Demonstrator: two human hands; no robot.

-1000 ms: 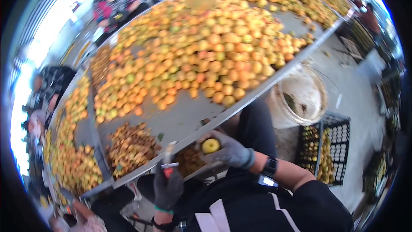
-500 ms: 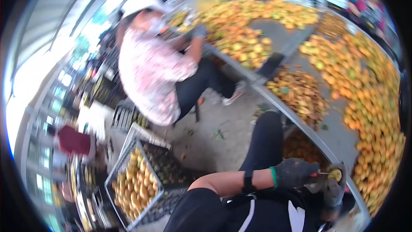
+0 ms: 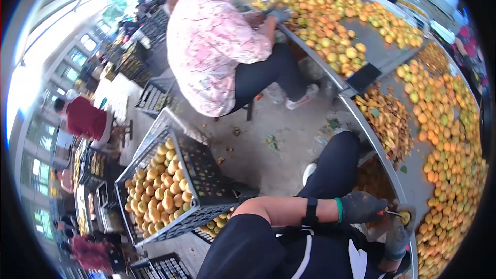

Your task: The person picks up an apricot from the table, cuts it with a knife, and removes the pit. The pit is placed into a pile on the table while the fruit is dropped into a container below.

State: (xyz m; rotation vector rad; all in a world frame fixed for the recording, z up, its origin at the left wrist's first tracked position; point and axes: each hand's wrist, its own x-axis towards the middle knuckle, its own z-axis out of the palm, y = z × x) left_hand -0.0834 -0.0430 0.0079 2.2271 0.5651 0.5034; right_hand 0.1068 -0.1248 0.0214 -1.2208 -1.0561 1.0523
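My left hand [image 3: 363,207], in a dark grey glove with a green cuff, is closed around a small red-handled tool [image 3: 382,212]. Its thin metal end reaches to a yellow fruit [image 3: 404,218]; whether it is a knife or a peeler is too small to tell. Gripping that fruit is my right hand [image 3: 397,238], also gloved in grey, close to the metal edge of the sorting table [image 3: 376,147]. Both hands are over my lap, and part of the right fingers is hidden behind the fruit.
Many yellow-orange fruits [image 3: 449,170] and a heap of peelings [image 3: 386,123] lie on the table. A black crate [image 3: 206,178] full of fruit stands at my left. Beyond it, a co-worker in a pink floral shirt [image 3: 214,46] sits at the table. Scraps litter the floor [image 3: 258,163].
The view has swung, so the co-worker and crate show higher or closer in frame. My hands keep hold of the tool and fruit, almost in the same place.
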